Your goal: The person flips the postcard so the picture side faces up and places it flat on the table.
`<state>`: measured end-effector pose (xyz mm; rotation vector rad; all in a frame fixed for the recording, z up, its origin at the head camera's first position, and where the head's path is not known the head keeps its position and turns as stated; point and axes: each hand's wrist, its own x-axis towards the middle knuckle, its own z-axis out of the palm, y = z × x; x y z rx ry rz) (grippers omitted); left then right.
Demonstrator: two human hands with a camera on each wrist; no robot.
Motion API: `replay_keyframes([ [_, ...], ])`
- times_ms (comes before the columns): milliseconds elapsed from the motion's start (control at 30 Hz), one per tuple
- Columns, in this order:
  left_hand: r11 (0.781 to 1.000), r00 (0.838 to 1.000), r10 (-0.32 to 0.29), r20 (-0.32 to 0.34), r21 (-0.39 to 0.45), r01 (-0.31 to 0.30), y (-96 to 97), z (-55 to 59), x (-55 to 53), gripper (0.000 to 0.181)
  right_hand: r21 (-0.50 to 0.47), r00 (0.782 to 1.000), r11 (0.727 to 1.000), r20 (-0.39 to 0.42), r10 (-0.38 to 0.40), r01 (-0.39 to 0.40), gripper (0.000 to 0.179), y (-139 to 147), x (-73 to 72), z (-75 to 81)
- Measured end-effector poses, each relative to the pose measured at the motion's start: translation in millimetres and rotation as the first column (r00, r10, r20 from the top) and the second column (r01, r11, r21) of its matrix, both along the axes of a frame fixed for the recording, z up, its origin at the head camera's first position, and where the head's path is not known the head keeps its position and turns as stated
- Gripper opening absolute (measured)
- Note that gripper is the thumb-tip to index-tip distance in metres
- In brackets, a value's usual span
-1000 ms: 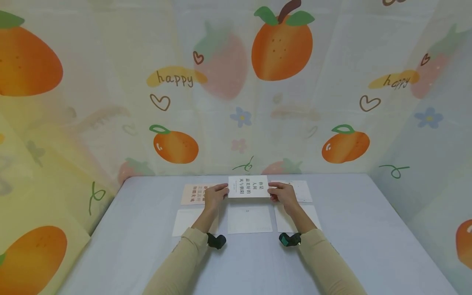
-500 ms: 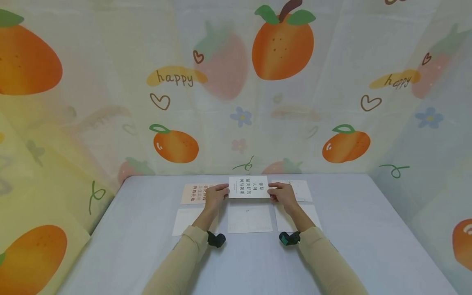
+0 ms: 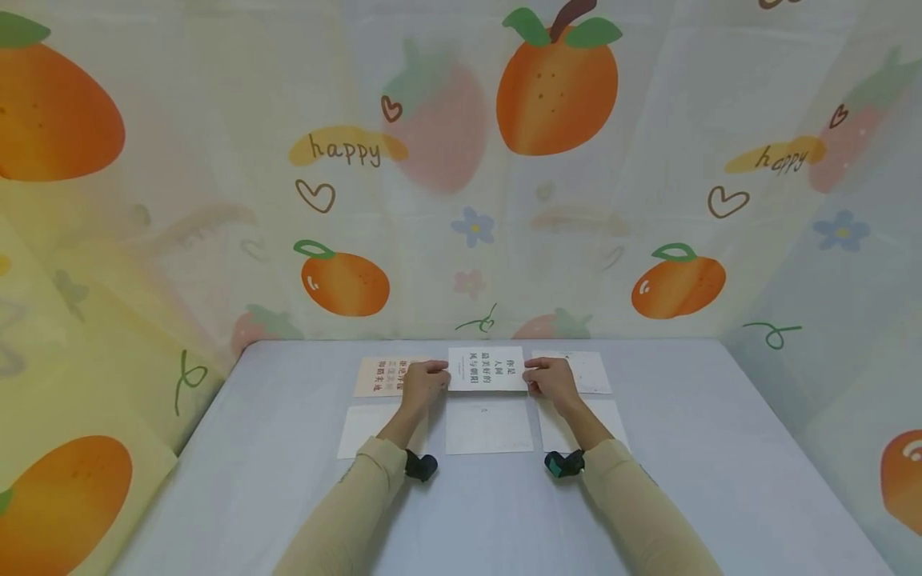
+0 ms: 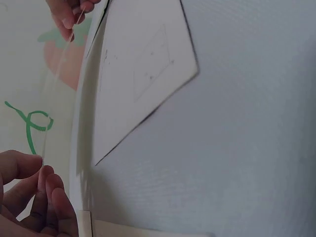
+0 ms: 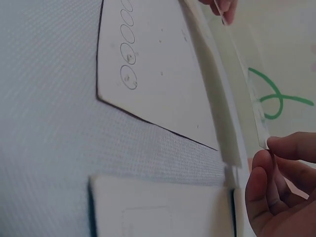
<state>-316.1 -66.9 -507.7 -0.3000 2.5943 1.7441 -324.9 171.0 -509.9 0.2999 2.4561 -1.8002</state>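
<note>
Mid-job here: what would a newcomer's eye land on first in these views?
Probably the big orange fruit printed high on the backdrop, right of centre in the head view. Then the white card with dark lettering, pinched at its ends by the left hand and right hand near the far edge of the table.

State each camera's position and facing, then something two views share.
Head: on the head, forward and down at the table; left hand, right hand, sleeves show.
Left wrist: worn there, toward that hand's work; both hands partly show.
Right wrist: worn there, toward that hand's work; both hands partly show.
Both wrist views share the held card, nearly edge-on.
</note>
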Motion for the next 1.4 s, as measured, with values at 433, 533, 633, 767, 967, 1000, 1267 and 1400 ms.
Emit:
replay_keyframes([
  [433,0.997,0.999,-0.025,0.026,-0.074,0.027,-0.7,-9.8,-6.2,0.032,0.078,0.999,0.997,0.046,-0.002,-0.002,0.026,-4,-1.9,-2.0],
  [533,0.993,0.999,-0.033,0.029,-0.109,0.036,-0.5,-9.5,-7.2,0.033,0.091,0.999,0.996,0.042,0.007,-0.011,0.027,-4,-3.0,-3.1],
  [633,0.984,0.999,-0.044,0.026,-0.171,0.048,-0.2,-9.5,-7.8,0.034,0.107,0.999,0.994,0.036,0.021,-0.025,0.028,-5,-4.3,-2.6],
  [767,0.963,0.997,-0.079,0.015,-0.259,0.081,-0.5,-9.6,-8.0,0.035,0.128,0.999,0.991,0.037,0.029,-0.034,0.028,-6,-5.3,-0.4],
  [967,0.946,0.994,-0.112,0.012,-0.304,0.110,-0.7,-9.0,-7.6,0.036,0.205,0.999,0.977,0.023,0.047,-0.051,0.028,-9,-6.0,-1.4],
  [1000,0.946,0.993,-0.114,0.012,-0.304,0.112,-0.6,-9.0,-7.9,0.037,0.214,0.999,0.975,0.021,0.048,-0.051,0.028,-9,-6.3,-2.0],
  [1267,0.931,0.990,-0.141,0.021,-0.338,0.139,-0.8,-10.8,-9.3,0.036,0.263,0.998,0.963,0.016,0.063,-0.065,0.026,-11,-6.2,-4.1],
  [1400,0.928,0.988,-0.155,0.022,-0.339,0.154,-0.5,-9.5,-9.0,0.033,0.277,0.997,0.958,0.019,0.069,-0.072,0.024,-10,-6.7,-5.5],
])
